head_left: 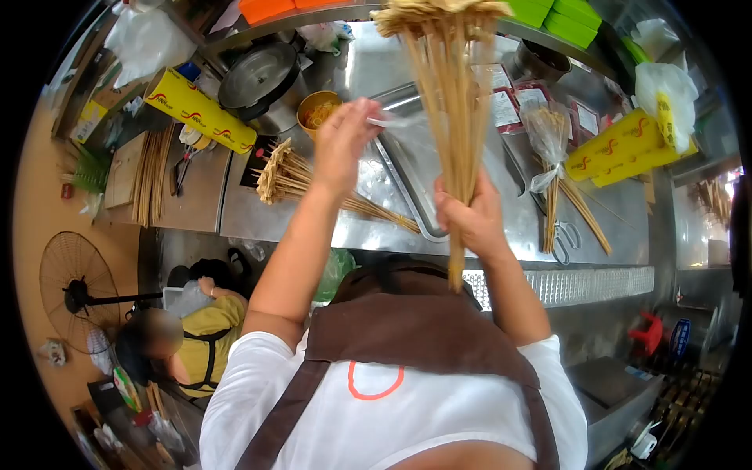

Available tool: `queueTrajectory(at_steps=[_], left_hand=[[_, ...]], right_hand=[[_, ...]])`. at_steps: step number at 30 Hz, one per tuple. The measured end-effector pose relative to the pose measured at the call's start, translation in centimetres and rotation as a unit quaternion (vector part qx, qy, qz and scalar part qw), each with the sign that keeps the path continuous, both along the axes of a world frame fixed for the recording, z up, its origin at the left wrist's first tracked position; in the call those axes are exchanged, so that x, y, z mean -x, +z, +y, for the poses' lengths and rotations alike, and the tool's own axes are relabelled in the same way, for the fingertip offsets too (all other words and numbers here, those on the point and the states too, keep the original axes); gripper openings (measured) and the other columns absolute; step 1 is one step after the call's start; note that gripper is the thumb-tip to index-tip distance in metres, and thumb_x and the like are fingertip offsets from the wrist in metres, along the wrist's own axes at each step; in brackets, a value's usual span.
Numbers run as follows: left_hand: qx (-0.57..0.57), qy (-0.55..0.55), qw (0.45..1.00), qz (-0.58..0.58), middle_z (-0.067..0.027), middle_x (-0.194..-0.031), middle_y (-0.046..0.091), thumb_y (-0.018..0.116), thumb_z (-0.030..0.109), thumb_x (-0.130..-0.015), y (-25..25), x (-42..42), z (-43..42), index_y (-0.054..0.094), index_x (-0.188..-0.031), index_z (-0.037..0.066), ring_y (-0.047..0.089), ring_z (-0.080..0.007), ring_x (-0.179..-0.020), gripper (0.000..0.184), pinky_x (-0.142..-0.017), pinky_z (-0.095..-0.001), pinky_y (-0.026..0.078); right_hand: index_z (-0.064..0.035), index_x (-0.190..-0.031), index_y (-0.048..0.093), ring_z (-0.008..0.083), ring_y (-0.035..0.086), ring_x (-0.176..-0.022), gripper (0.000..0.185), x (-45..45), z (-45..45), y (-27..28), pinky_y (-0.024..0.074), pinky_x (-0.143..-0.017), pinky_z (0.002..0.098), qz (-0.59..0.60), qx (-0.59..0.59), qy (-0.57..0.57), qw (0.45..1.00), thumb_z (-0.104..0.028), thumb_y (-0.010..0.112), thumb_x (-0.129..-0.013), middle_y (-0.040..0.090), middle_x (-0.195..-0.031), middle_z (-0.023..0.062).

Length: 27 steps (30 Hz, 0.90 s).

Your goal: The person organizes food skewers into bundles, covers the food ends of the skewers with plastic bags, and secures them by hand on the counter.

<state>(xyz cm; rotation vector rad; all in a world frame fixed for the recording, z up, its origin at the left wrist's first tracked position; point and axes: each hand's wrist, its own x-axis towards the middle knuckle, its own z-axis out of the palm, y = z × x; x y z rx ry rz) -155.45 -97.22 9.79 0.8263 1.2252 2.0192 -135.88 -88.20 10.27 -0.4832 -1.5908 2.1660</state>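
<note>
My right hand (pixel 474 211) is wrapped round a thick bundle of wooden skewers (pixel 452 102), held upright with pale, folded food pieces at the top. Left of it, my left hand (pixel 342 149) is raised, its fingers pinched on a thin piece of clear plastic (pixel 399 122) that reaches toward the bundle. Motion blurs the plastic, so its full shape cannot be made out. A metal tray (pixel 399 168) lies below, between my hands. Beside my left forearm, another bunch of loaded skewers (pixel 305 180) rests on the steel table (pixel 352 235).
To the right lie a bagged skewer bundle (pixel 547 141), scissors (pixel 565 239) and red packets (pixel 505 110). A lidded pot (pixel 262 78), an orange bowl (pixel 317 112) and a yellow roll (pixel 200 110) stand at left. A person (pixel 200 337) sits lower left near a fan (pixel 77 294).
</note>
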Motion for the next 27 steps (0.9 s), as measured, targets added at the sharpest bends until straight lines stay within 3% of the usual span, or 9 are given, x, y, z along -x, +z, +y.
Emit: queueTrajectory(at_steps=[2, 7, 10, 13, 15, 17, 18, 23, 27], left_hand=[[0.142, 0.124, 0.982, 0.006, -0.0035, -0.099, 0.057, 0.059, 0.011, -0.088, -0.4, 1.8, -0.6, 0.056, -0.098, 0.004, 0.052, -0.008, -0.087, 0.013, -0.074, -0.0208, 0.042], [0.213, 0.188, 0.935, 0.211, -0.0034, -0.085, 0.057, 0.061, -0.003, -0.078, 0.4, 4.6, -2.4, 0.053, -0.104, 0.004, 0.054, -0.0116, -0.075, 0.028, -0.063, -0.0235, 0.043], [0.216, 0.253, 0.661, 0.672, -0.0128, -0.093, 0.06, 0.05, -0.006, -0.076, 1.3, 6.7, -3.8, 0.057, -0.11, 0.007, 0.055, -0.0289, -0.09, 0.037, -0.073, -0.0372, 0.044], [0.223, 0.292, 0.595, 0.715, -0.0092, -0.092, 0.063, 0.053, -0.006, -0.077, 2.7, 8.1, -5.9, 0.062, -0.103, 0.007, 0.056, -0.0276, -0.091, 0.031, -0.082, -0.0353, 0.044], [0.174, 0.325, 0.602, 0.708, -0.0074, -0.087, 0.065, 0.05, -0.005, -0.082, 4.1, 7.7, -6.1, 0.063, -0.099, 0.004, 0.059, -0.0228, -0.086, 0.024, -0.078, -0.0326, 0.046], [0.121, 0.35, 0.855, 0.364, -0.0068, -0.088, 0.064, 0.046, -0.003, -0.088, 5.1, 6.8, -6.1, 0.062, -0.102, 0.002, 0.06, -0.0171, -0.081, 0.022, -0.073, -0.0305, 0.048], [0.072, 0.331, 0.906, 0.255, -0.0075, -0.089, 0.064, 0.041, 0.003, -0.093, 5.2, 7.2, -6.0, 0.058, -0.107, -0.002, 0.058, -0.0132, -0.077, 0.022, -0.069, -0.0275, 0.048], [0.016, 0.24, 0.97, 0.044, -0.0019, -0.071, 0.052, 0.044, 0.011, -0.091, 5.4, 7.9, -7.3, 0.054, -0.11, -0.004, 0.047, -0.01, -0.064, 0.026, -0.057, -0.0215, 0.039], [0.094, -0.038, 0.994, 0.034, -0.0004, -0.075, 0.047, 0.055, 0.028, -0.086, 3.9, 2.8, -7.5, 0.051, -0.118, -0.002, 0.042, -0.0093, -0.065, 0.044, -0.06, -0.0212, 0.033]], right_hand=[[-0.0056, -0.139, 0.026, 0.0094, 0.052, -0.062, 0.072, -1.4, 1.0, -1.1, 0.0411, -0.048, 0.0218, 0.03, -0.005, -0.016, 0.999, 0.002, 0.06, -0.077, 0.055, -0.084, 0.0054], [-0.0027, -0.128, 0.04, 0.0084, 0.05, -0.057, 0.055, -2.9, 2.8, -1.4, 0.0374, -0.044, 0.0211, 0.014, -0.089, -0.095, 0.991, 0.0, 0.062, -0.077, 0.054, -0.077, 0.0045], [-0.002, -0.09, 0.047, 0.0075, 0.044, -0.045, 0.02, -3.2, 3.3, -2.1, 0.0335, -0.039, 0.0215, -0.021, -0.011, -0.083, 0.996, -0.001, 0.063, -0.078, 0.053, -0.07, 0.0033], [-0.0021, -0.093, 0.049, 0.0069, 0.045, -0.047, 0.021, -3.7, 3.1, -3.5, 0.0344, -0.04, 0.0212, -0.053, -0.02, -0.087, 0.995, -0.001, 0.064, -0.078, 0.053, -0.071, 0.0029], [-0.0023, -0.094, 0.049, 0.0065, 0.046, -0.048, 0.021, -3.7, 2.8, -5.1, 0.0353, -0.041, 0.0212, -0.05, -0.053, -0.106, 0.992, -0.002, 0.064, -0.078, 0.054, -0.072, 0.0029], [-0.0024, -0.095, 0.05, 0.0061, 0.046, -0.049, 0.021, -3.7, 2.6, -5.5, 0.0362, -0.041, 0.0211, -0.048, -0.089, -0.124, 0.987, -0.002, 0.064, -0.079, 0.055, -0.073, 0.003], [-0.0023, -0.096, 0.05, 0.0064, 0.049, -0.053, 0.022, -3.5, 2.4, -5.2, 0.0391, -0.046, 0.0216, -0.053, -0.101, -0.13, 0.985, -0.003, 0.064, -0.079, 0.056, -0.075, 0.0029], [-0.0001, -0.107, 0.051, 0.011, 0.057, -0.073, 0.032, -2.7, 2.7, -5.1, 0.0468, -0.065, 0.0244, -0.088, -0.199, -0.15, 0.965, -0.004, 0.064, -0.078, 0.059, -0.086, 0.0047], [-0.0006, -0.126, 0.043, 0.0201, 0.059, -0.091, 0.054, -0.3, -0.9, -1.7, 0.0463, -0.081, 0.03, -0.044, -0.239, -0.049, 0.969, -0.007, 0.063, -0.076, 0.06, -0.103, 0.0105]])
